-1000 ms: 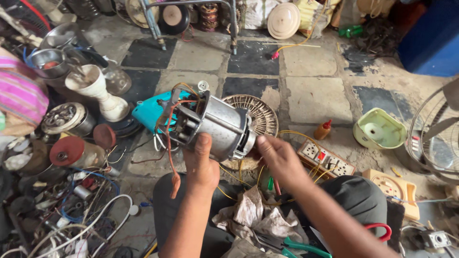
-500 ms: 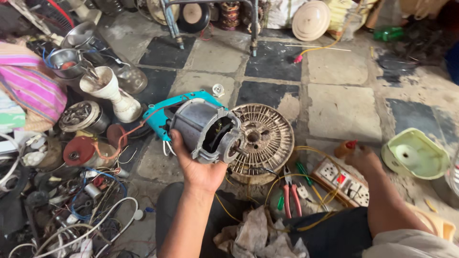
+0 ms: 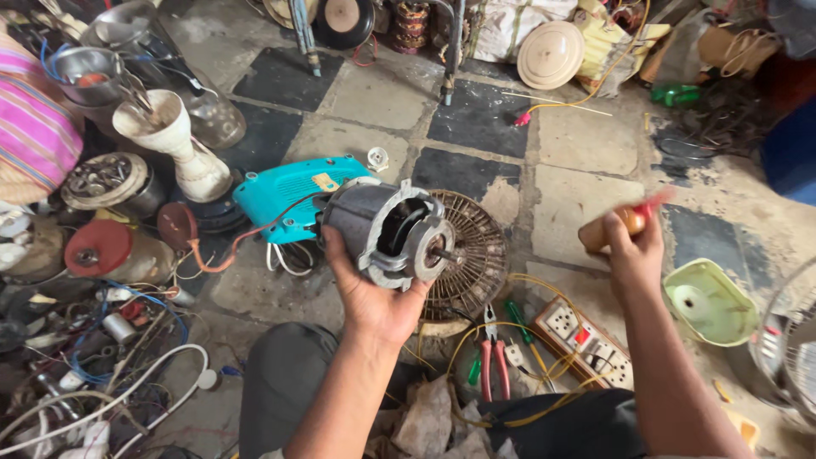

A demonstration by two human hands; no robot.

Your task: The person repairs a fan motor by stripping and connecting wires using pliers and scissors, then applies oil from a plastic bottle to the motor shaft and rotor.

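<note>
closest in, the left hand [image 3: 374, 297] comes up from the lower middle on an extended forearm, palm up, fingers curled around the underside of a grey motor housing [image 3: 387, 231] and gripping it closed. the housing sits above the person's knee, over the floor tiles, with its long axis roughly level, running from upper left to lower right; the open face and the short shaft [image 3: 444, 253] point right, toward the round wire fan guard [image 3: 476, 255] lying on the floor just behind it. a reddish-brown cable [image 3: 229, 251] trails off the housing's left end. the right hand [image 3: 633, 255] is raised at the right, wrist bent, fingers closed on a small brown bottle with a red tip [image 3: 616, 223]; the bottle is blurred and its tip points up and right. below, red-handled pliers [image 3: 491, 361] and a green-handled screwdriver [image 3: 518, 321] lie beside a white socket strip [image 3: 586, 340]. further out, a teal cover [image 3: 285, 195] lies behind the housing, a white vase-shaped stand [image 3: 174, 140] at left.
</note>
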